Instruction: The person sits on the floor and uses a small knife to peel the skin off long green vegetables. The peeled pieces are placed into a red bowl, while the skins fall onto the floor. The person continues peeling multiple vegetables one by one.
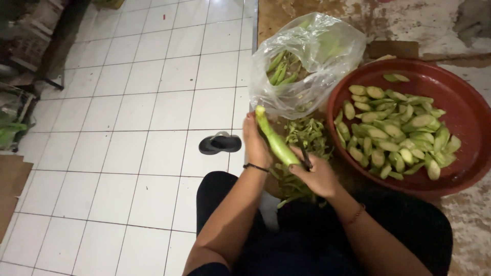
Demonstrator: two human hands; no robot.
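My left hand (255, 142) grips a long green gourd (274, 139) near its upper end, holding it slanted over a pile of green peelings (307, 136). My right hand (318, 174) holds a dark peeler (305, 158) against the gourd's lower end. To the right sits a wide red basin (461, 107) filled with several cut green gourd pieces (394, 134). Behind my hands stands a clear plastic bag (312, 56) with more whole green gourds inside.
White tiled floor (143, 117) spreads to the left, with a black sandal (220, 143) lying on it near my left hand. Rough concrete ground (409, 20) lies behind the basin. Dark clutter and green leaves (10, 130) sit at the far left.
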